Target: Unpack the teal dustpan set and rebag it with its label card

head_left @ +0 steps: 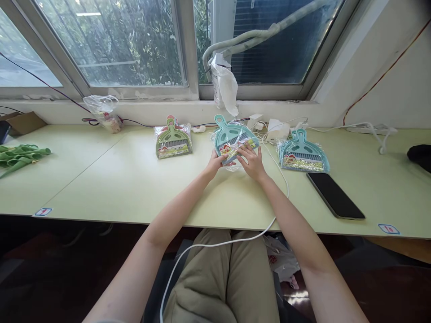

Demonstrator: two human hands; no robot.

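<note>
A teal mini dustpan-and-brush set (232, 137) in a clear plastic bag lies on the pale green table (134, 184), straight ahead. My left hand (215, 162) grips its lower left edge. My right hand (252, 161) rests on its lower right part, fingers spread over the wrapper. A green packaged dustpan set (173, 142) lies to the left. A stack of teal packaged sets (303, 154) lies to the right.
A black phone (335, 195) lies face up at the right. A white cable (279, 175) runs from the sill across the table onto my lap. Green handles (20, 156) lie far left. Plastic bags (104, 112), a cardboard box (23, 122) and white chargers (276, 128) line the window sill.
</note>
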